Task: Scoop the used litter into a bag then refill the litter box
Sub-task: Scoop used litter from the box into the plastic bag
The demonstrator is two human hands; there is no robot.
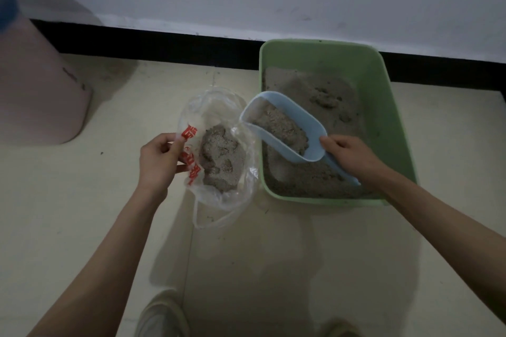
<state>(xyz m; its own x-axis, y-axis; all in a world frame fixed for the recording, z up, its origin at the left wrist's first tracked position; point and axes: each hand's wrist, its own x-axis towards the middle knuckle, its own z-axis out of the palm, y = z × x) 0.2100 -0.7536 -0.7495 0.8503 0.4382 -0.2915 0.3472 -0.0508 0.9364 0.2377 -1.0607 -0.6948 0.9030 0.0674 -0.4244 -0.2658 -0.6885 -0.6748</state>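
On bag (219, 194): red print, unreadable; left hand (160, 161) pinches rim.

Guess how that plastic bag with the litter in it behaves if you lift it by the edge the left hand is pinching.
Likely floppy: the plastic bag is thin, clear, wrinkled film, open only where the left hand pinches its rim. Probably bottom-heavy: the litter pile would sag it into a pouch. One-sided lifting may tilt or close the mouth near the scoop.
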